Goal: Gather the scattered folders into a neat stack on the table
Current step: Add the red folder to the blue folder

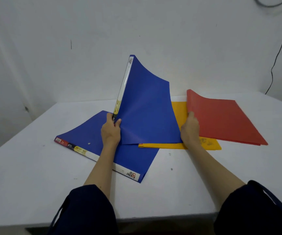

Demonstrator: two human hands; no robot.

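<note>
The left hand (111, 131) pinched an upright blue folder (145, 106) by its spine; the right hand (189, 128) lifted a red folder (221, 119) by its near-left edge. A yellow folder (179, 145) lay between them, another blue one (92, 133) flat at left on the table (26, 175).

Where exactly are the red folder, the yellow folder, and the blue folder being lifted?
red folder (225, 121): head view, middle of its cover.
yellow folder (179, 109): head view, bare strip between blue and red.
lifted blue folder (147, 107): head view, middle of its raised cover.
</note>
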